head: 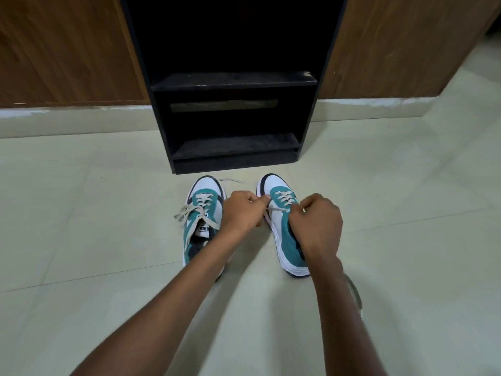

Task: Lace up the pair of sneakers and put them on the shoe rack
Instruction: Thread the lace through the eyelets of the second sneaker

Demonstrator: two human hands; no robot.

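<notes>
Two white, teal and navy sneakers stand on the floor, toes toward the black shoe rack (233, 82). The left sneaker (202, 223) has loose beige laces trailing to its left. The right sneaker (282, 232) is tilted onto its side, with its beige lace (279, 210) pulled across the upper eyelets. My left hand (241, 211) pinches one end of that lace beside the shoe's inner side. My right hand (318, 226) is closed on the other end and rests over the shoe's collar, hiding the opening.
The rack has two dusty shelves, a lower one (235, 146) just beyond the sneakers' toes. Wooden panels (62, 50) flank it above a pale skirting. A loose lace (355, 291) lies on the tile floor behind my right forearm.
</notes>
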